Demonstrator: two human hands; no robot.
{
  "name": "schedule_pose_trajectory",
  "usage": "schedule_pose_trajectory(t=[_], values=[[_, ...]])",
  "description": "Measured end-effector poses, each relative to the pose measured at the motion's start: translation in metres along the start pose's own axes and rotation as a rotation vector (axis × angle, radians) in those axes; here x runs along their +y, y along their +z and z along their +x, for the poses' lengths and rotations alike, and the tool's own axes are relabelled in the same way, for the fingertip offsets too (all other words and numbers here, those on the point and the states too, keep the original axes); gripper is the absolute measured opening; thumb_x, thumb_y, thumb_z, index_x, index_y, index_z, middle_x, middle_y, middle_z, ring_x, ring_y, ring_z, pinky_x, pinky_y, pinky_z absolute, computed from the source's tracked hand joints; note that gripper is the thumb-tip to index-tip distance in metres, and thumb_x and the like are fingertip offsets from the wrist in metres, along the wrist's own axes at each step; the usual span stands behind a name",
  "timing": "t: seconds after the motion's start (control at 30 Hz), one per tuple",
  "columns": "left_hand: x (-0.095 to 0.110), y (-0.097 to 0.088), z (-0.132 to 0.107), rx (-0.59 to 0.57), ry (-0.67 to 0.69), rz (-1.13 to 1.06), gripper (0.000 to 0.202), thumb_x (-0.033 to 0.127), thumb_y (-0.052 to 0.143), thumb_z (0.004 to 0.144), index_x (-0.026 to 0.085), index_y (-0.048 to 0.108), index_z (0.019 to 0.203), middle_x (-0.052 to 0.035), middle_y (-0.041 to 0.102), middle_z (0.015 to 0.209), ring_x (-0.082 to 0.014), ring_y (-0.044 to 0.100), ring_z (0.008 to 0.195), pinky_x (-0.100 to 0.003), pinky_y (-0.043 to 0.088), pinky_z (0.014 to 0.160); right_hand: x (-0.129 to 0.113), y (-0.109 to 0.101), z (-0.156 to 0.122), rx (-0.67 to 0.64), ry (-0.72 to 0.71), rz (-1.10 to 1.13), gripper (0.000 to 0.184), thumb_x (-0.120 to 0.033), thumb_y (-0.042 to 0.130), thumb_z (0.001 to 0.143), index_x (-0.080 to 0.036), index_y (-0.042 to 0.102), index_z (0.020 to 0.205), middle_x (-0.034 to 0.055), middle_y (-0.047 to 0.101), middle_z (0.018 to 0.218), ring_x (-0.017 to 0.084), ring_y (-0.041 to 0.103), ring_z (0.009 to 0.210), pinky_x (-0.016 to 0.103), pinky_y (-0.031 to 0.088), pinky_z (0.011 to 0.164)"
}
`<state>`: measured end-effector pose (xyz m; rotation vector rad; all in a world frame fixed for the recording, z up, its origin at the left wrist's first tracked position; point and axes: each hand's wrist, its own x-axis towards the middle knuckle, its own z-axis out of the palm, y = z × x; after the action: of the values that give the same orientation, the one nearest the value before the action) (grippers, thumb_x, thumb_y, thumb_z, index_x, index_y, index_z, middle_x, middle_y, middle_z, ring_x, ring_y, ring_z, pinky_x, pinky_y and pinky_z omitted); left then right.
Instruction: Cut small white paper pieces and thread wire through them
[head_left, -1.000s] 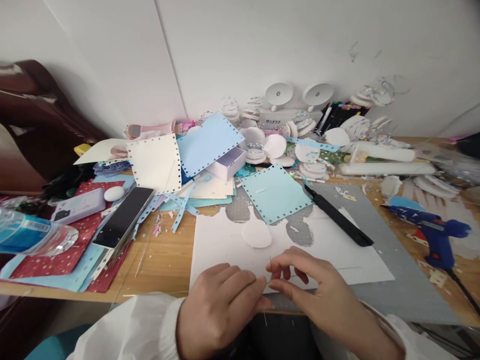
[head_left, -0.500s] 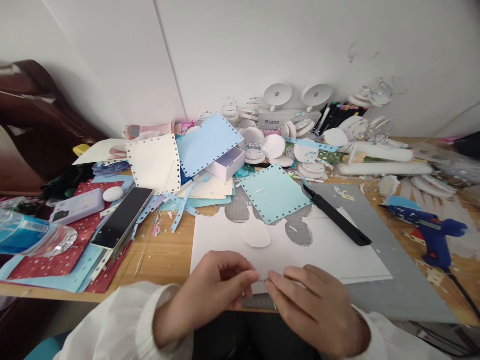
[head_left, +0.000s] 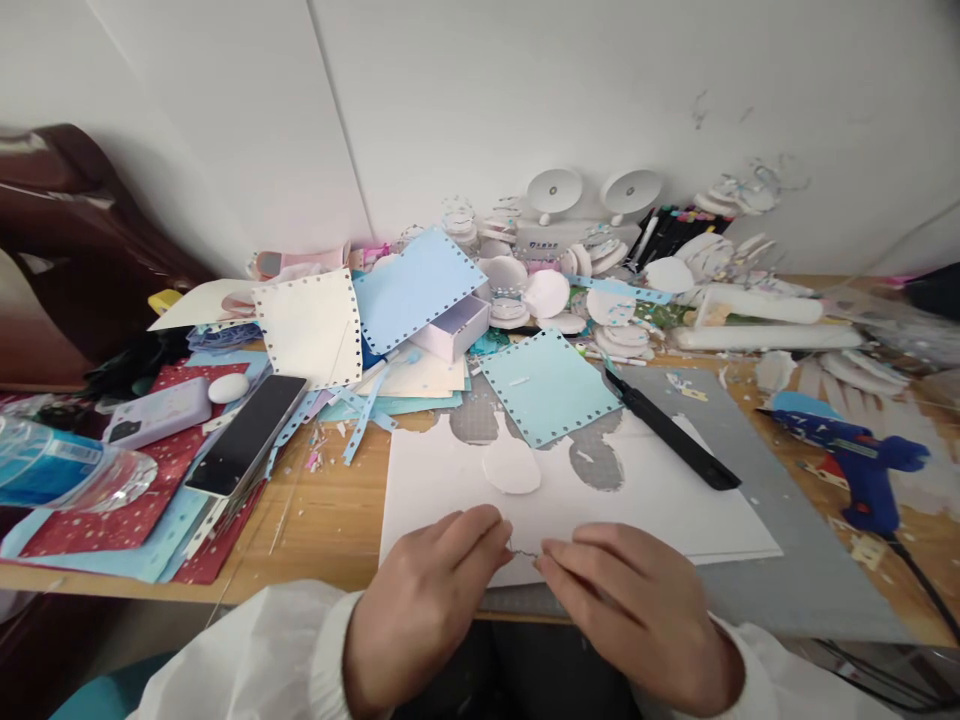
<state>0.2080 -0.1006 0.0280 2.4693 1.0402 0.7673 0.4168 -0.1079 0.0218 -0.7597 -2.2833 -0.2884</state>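
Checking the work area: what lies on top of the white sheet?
On the white sheet: a white oval cutout, part of the teal punched card and the black knife. The left hand and right hand, pinching a strand, hide its near edge.

pale-blue perforated card (head_left: 551, 387), blue glue gun (head_left: 862, 465), red speckled paper (head_left: 142, 505)

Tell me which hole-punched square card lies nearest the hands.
The aqua card, lying just beyond them; the cream card and pale blue card sit farther back on the left.
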Motion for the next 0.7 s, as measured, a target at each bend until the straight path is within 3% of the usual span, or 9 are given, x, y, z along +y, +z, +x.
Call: schedule_pose_trajectory(t=[0.07, 0.13, 0.2, 0.27, 0.37, 0.43, 0.6, 0.7], values=[[0.002, -0.006, 0.006, -0.185, -0.219, -0.361, 0.02, 0.018, 0.046, 0.092, 0.012, 0.065, 0.09, -0.0067, 0.067, 0.086, -0.0135, 0.062, 0.073, -0.022, 0.05, 0.066, 0.001, -0.003, -0.004, 0.021, -0.188, -0.087, 0.012, -0.009, 0.064, 0.08, -0.018, 0.068, 0.074, 0.003, 0.073, 0.084, 0.016, 0.062, 0.08, 0.028, 0.044, 0.056], [0.002, -0.012, 0.012, -0.441, -0.465, -0.753, 0.023, 0.025, 0.05, 0.09, 0.011, 0.065, 0.078, -0.0047, 0.066, 0.076, -0.0085, 0.056, 0.058, -0.018, 0.046, 0.056, 0.001, -0.005, -0.008, 0.059, -0.325, -0.136, 0.016, -0.007, 0.064, 0.079, -0.021, 0.068, 0.071, 0.0005, 0.073, 0.088, 0.014, 0.06, 0.084, 0.027, 0.042, 0.055], [0.002, -0.017, 0.016, -0.569, -0.627, -0.965, 0.026, 0.029, 0.052, 0.088, 0.01, 0.063, 0.075, -0.0033, 0.064, 0.071, -0.0057, 0.048, 0.049, -0.017, 0.041, 0.049, 0.002, -0.007, -0.007, 0.036, -0.316, -0.111, 0.021, -0.006, 0.056, 0.084, -0.021, 0.068, 0.075, -0.0004, 0.073, 0.089, 0.013, 0.059, 0.085, 0.027, 0.044, 0.057], [0.001, -0.02, 0.017, -0.507, -0.65, -0.872, 0.023, 0.026, 0.053, 0.086, 0.011, 0.063, 0.073, -0.0011, 0.061, 0.067, -0.0064, 0.048, 0.052, -0.017, 0.04, 0.052, 0.004, -0.009, -0.003, -0.056, -0.173, 0.027, 0.026, -0.007, 0.045, 0.09, -0.018, 0.068, 0.086, 0.0027, 0.072, 0.09, 0.014, 0.059, 0.084, 0.028, 0.047, 0.063], [0.002, -0.022, 0.014, -0.335, -0.491, -0.516, 0.02, 0.02, 0.051, 0.087, 0.014, 0.064, 0.072, -0.0006, 0.06, 0.07, -0.0099, 0.053, 0.065, -0.019, 0.04, 0.063, 0.007, -0.012, 0.005, -0.228, 0.147, 0.358, 0.023, -0.011, 0.043, 0.092, -0.014, 0.063, 0.103, 0.0065, 0.068, 0.089, 0.016, 0.059, 0.081, 0.029, 0.05, 0.071], [0.004, -0.023, 0.012, -0.313, -0.379, -0.384, 0.021, 0.016, 0.047, 0.089, 0.016, 0.065, 0.08, -0.0019, 0.061, 0.078, -0.0114, 0.055, 0.072, -0.02, 0.04, 0.067, 0.008, -0.014, 0.008, -0.303, 0.304, 0.503, 0.017, -0.017, 0.049, 0.091, -0.016, 0.06, 0.104, 0.0056, 0.065, 0.087, 0.016, 0.058, 0.081, 0.029, 0.051, 0.071], [0.006, -0.022, 0.012, -0.358, -0.343, -0.318, 0.021, 0.014, 0.044, 0.09, 0.016, 0.064, 0.082, -0.003, 0.062, 0.082, -0.0127, 0.055, 0.075, -0.022, 0.04, 0.068, 0.006, -0.011, 0.009, -0.383, 0.394, 0.521, 0.013, -0.026, 0.05, 0.092, -0.018, 0.06, 0.094, 0.0036, 0.062, 0.082, 0.016, 0.057, 0.078, 0.027, 0.051, 0.066], [0.0, -0.02, 0.015, -0.437, -0.498, -0.524, 0.019, 0.019, 0.05, 0.087, 0.014, 0.063, 0.074, -0.0011, 0.06, 0.074, -0.0098, 0.052, 0.066, -0.019, 0.039, 0.062, 0.004, -0.007, 0.009, -0.353, 0.32, 0.41, 0.021, -0.023, 0.046, 0.094, -0.017, 0.061, 0.081, 0.003, 0.06, 0.073, 0.015, 0.055, 0.069, 0.027, 0.047, 0.058]])
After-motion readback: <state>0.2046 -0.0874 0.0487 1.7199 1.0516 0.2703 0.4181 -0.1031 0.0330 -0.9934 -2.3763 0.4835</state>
